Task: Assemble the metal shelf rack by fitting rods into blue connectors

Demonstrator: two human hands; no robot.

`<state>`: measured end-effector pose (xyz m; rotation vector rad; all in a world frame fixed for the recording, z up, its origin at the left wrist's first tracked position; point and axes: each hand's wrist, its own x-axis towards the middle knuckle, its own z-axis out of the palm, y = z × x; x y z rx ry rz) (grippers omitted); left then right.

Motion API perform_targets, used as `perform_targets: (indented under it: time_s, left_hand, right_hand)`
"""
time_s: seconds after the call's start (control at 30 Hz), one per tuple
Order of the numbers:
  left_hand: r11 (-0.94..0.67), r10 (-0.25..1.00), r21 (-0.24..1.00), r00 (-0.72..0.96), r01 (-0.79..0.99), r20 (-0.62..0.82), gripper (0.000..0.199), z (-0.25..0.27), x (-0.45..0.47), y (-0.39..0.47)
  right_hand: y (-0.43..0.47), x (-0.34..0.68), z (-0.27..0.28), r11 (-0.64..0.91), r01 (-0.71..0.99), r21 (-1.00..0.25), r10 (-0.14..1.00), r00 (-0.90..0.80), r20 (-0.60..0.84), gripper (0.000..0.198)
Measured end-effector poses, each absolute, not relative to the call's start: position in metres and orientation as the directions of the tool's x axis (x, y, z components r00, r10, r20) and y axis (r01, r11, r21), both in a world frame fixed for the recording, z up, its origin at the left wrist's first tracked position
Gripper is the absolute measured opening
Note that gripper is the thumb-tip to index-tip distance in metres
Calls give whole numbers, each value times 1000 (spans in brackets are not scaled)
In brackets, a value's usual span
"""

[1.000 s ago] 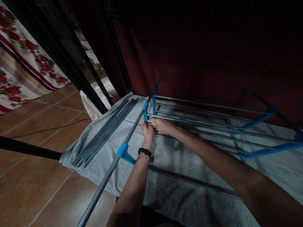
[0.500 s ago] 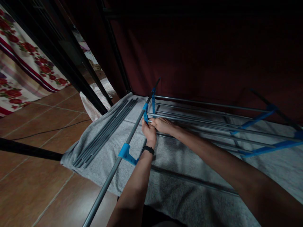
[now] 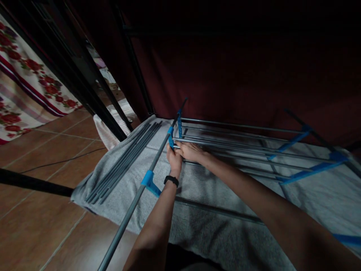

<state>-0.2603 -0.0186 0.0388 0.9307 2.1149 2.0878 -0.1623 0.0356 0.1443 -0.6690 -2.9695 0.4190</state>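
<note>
A partly assembled rack of grey metal tubes and blue plastic brackets lies on a grey blanket. My left hand [image 3: 175, 161], with a black band at its wrist, closes on the lower part of a blue bracket [image 3: 170, 136] on the long grey pole [image 3: 128, 216]. Close beside it, my right hand [image 3: 191, 151] grips a thin metal rod [image 3: 176, 146], whose end meets that bracket. Its exact fit in the bracket is hidden by my fingers. Nearer to me, another blue bracket [image 3: 149, 183] sits on the same pole. Several rods [image 3: 239, 127] run across to blue brackets [image 3: 316, 169] on the right.
Several loose grey rods [image 3: 124, 162] lie side by side on the blanket [image 3: 158, 150] at the left. Black frame posts [image 3: 104, 113] rise beside it. Behind hangs a dark red cloth [image 3: 225, 82]. A cable [image 3: 62, 161] crosses the tiled floor [image 3: 42, 226].
The view has shifted slightly, so the right end of the rack appears farther left. Both hands stay at the same bracket and rod, with only a slight change of position.
</note>
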Motion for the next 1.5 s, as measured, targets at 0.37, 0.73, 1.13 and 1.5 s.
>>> perform_targets:
  time_s: [0.37,0.73,1.13,1.5]
  left_hand:
    - [-175,423,912,-809,370,409,38,40,-262,-31]
    - [-81,447,890,-782,448,435,19,42,-265,-38]
    - [83,409,858,-803,507,434,23,41,-266,-38]
    - [7,421,864,-785,504,454,27,39,-270,-35]
  right_hand:
    - [24,-47,121,855,511,-92,518,-828,215,49]
    - [47,-10,121,767,622,-158,640,-759,118,37]
    - [48,-16,125,715,649,-259,681,-731,51,39]
    - [41,-17,124,712,663,-232,695,-713,94,40]
